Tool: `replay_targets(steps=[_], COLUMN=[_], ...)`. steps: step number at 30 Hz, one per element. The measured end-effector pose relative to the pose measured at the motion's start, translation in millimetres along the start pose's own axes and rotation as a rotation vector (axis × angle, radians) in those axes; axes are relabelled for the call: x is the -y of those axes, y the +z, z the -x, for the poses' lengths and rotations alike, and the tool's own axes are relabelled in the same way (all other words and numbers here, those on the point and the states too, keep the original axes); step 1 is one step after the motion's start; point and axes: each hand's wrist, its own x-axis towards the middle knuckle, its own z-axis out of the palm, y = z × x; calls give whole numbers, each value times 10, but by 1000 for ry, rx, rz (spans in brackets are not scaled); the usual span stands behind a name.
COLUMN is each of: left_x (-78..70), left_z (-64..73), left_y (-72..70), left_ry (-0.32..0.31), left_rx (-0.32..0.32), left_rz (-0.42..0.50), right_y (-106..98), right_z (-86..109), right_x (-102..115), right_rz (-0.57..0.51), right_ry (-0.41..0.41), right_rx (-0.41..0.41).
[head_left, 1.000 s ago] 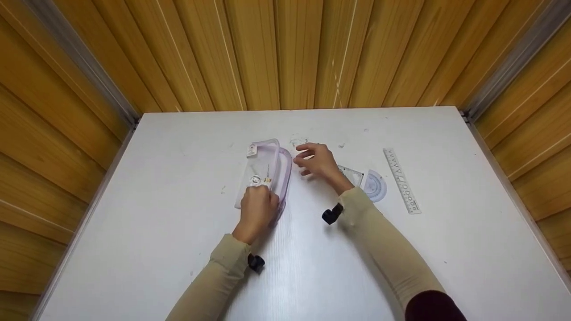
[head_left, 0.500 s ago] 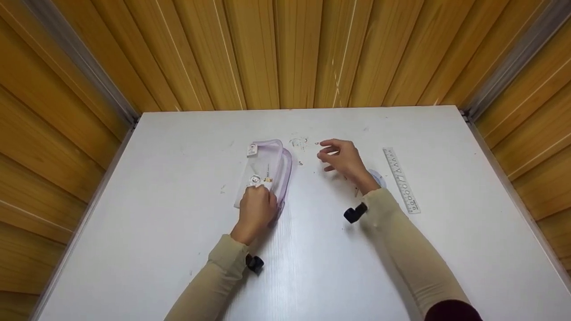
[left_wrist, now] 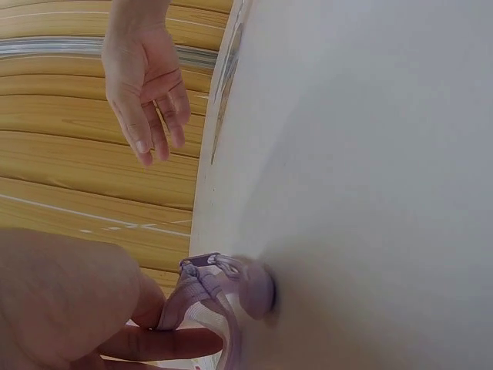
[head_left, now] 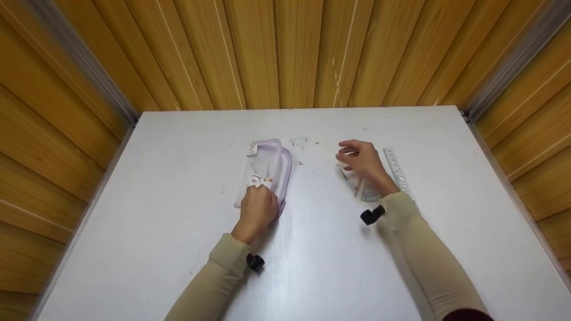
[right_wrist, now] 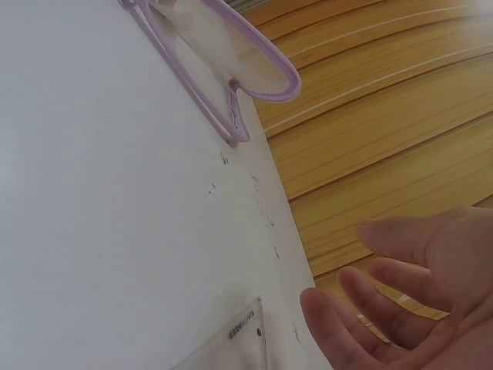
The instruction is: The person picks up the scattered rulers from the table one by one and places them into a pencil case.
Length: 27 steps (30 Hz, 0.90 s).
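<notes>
A see-through pencil case [head_left: 261, 162] with lilac edging lies on the white table, its opening parted toward the right. My left hand [head_left: 256, 207] grips the near end of the case; the left wrist view shows the fingers on its lilac zip edge [left_wrist: 196, 297]. Over on the right, my right hand [head_left: 363, 159] hovers with loosely bent fingers and nothing in them. Beneath it lie a clear set square [head_left: 353, 182] and a clear protractor [head_left: 369, 194], both partly covered by the hand and wrist. A corner of the set square [right_wrist: 245, 339] shows in the right wrist view.
A clear stencil ruler [head_left: 395, 166] lies to the right of the protractor, its lower part behind the right forearm. Dark smudges [head_left: 299, 142] mark the table [head_left: 187, 178] beyond the case. Wood-patterned walls [head_left: 296, 53] rise at the back and sides.
My right hand has moved away to the right from beside the pencil case to above the set square. The left hand keeps its grip in about the same place.
</notes>
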Motion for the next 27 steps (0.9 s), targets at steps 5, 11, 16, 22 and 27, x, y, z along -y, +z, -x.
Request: replay_targets(steps=[5,11,16,22,27], left_x=[-20,-23,-17,-18,-26], left_z=[0,-2,5,9,2], left_y=[-10,-9,-4,3,6], left_ry=[-6,-12,13,24,12], left_rx=[4,16,-6,-25,-20], left_rz=[7,21,4,-12,-17], right_y=[-101,-194,-260,-307,-332], right_z=[45,94,125,165,184], right_x=[-71,-133,-182,-228,-247], right_rz=[53,114,131,131,123], right_ry=[-7,-51,-87,-39,-15], right_rx=[-14,-43,-57,-58,-50])
